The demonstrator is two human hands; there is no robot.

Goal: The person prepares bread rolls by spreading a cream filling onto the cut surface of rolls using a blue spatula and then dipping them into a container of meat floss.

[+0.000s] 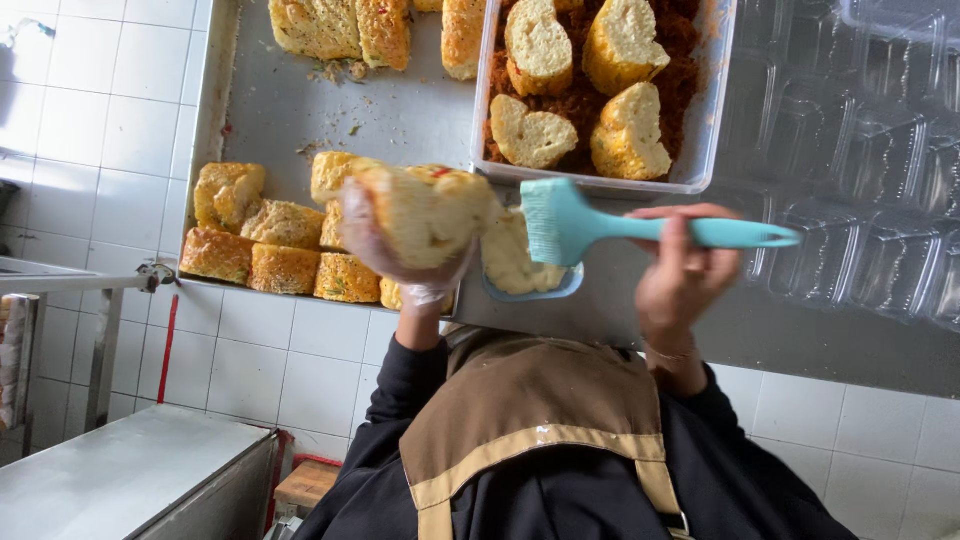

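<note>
My left hand (pixel 412 282), in a thin clear glove, is shut on a golden bread piece (pixel 430 210) and holds it up above the table edge. My right hand (pixel 685 278), bare, grips the handle of a teal silicone brush (pixel 570 222). Its bristle head sits just right of the bread, over a small light-blue bowl (pixel 520 272) of pale cream. Beyond the brush stands a clear plastic tub (pixel 703 120) with brown floss and several cut bread pieces in it.
A steel tray (pixel 400 100) carries more herb-topped bread pieces (pixel 260 245) at its left and far edge, with crumbs between. Clear plastic clamshell trays (pixel 860 150) cover the right side. A steel counter (pixel 120 470) and a wooden stool (pixel 305 482) stand on the white tiled floor, lower left.
</note>
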